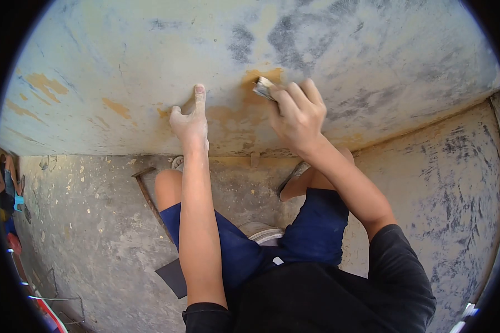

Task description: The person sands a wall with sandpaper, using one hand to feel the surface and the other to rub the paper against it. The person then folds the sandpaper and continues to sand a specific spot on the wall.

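My right hand [300, 111] is closed around a small, worn, folded piece of sandpaper [264, 87], its pale, scuffed end sticking out past the fingertips. The sandpaper is at an orange-brown patch [269, 73] on the broad, pale panel [150, 55] in front of me. My left hand [191, 123] is at the lower part of the same panel, left of the patch. One digit points straight up and another sticks out to the side; the remaining fingers are mostly hidden. Nothing shows in this hand, and whitish dust covers it.
A hammer-like tool [147, 191] leans by my left knee. A dark flat sheet [173, 277] lies beside my left thigh. I sit on a low, round, pale seat [268, 236]. Grey smudges mark the wall [428, 200] at right. Another person [8, 183] is at the far left.
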`<state>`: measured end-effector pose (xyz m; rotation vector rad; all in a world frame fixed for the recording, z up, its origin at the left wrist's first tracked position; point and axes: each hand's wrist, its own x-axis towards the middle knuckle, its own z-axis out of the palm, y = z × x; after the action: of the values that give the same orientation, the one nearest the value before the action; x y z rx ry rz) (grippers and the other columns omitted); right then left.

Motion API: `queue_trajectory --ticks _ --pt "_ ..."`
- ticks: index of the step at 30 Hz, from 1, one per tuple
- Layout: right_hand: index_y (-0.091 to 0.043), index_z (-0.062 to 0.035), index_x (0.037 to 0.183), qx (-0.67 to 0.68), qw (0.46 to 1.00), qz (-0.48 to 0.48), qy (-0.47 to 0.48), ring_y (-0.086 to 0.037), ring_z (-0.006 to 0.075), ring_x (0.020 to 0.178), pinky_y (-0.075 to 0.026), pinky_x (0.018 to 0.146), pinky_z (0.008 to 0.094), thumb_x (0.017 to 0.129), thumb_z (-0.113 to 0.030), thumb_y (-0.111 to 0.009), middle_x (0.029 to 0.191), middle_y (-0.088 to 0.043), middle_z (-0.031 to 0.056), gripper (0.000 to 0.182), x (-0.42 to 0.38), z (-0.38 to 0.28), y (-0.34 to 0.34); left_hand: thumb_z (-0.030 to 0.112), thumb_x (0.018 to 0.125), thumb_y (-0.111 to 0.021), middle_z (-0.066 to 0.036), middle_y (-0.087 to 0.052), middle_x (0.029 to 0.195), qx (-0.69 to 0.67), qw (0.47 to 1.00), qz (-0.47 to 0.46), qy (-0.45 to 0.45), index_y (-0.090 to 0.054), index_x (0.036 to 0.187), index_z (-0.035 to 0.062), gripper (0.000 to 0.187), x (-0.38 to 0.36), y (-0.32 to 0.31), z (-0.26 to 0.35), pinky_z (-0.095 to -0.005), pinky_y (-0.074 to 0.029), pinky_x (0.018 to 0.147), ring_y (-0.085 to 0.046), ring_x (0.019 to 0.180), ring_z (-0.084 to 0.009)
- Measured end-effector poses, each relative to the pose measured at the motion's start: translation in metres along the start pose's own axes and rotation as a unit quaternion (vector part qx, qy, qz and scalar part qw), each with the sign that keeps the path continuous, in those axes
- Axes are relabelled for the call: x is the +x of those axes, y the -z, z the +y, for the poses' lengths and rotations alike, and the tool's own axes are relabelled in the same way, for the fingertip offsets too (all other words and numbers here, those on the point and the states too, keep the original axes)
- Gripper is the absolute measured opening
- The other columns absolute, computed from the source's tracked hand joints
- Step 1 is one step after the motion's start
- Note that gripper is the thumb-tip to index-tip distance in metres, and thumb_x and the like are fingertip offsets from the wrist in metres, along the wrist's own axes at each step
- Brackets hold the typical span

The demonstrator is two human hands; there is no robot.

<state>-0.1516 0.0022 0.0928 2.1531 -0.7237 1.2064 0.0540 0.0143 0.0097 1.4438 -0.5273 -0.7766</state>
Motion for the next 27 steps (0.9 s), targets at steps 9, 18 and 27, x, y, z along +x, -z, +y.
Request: queue_trajectory --ticks 9,18,27 --pt "-0.069 -0.0060 0.082 0.019 0.999 0.002 -0.038 -0.051 0.0208 0.066 -0.043 0.056 0.0322 0.064 0.006 -0.080 0.076 -0.064 0.0018 0.025 0.001 -0.005 -0.001 0.059 0.089 -0.084 -0.032 -0.059 0.137 0.004 1.000 -0.008 0.003 -0.057 0.127 -0.0197 0.092 -0.003 0.003 0.005 -0.0432 -0.044 0.115 -0.058 0.129 -0.0348" --pt "-0.068 -0.0069 0.081 0.046 0.995 0.010 -0.085 -0.049 0.0226 0.066 -0.040 0.055 0.0341 0.068 0.002 -0.081 0.074 -0.058 0.0025 0.021 0.003 -0.011 -0.008 0.059 0.088 -0.084 -0.030 -0.062 0.133 0.004 1.000 0.008 -0.005 -0.059 0.122 -0.0179 0.088 -0.002 0.001 0.004 -0.0422 -0.046 0.113 -0.060 0.125 -0.0335" --pt "-0.070 -0.0058 0.079 0.070 0.985 0.022 -0.156 -0.047 0.0217 0.065 -0.038 0.056 0.0357 0.072 0.000 -0.087 0.069 -0.059 0.0031 0.018 0.008 -0.020 -0.011 0.058 0.089 -0.084 -0.030 -0.062 0.133 0.010 1.000 0.009 -0.010 -0.059 0.124 -0.0179 0.087 -0.004 0.000 0.007 -0.0424 -0.046 0.112 -0.060 0.125 -0.0329"
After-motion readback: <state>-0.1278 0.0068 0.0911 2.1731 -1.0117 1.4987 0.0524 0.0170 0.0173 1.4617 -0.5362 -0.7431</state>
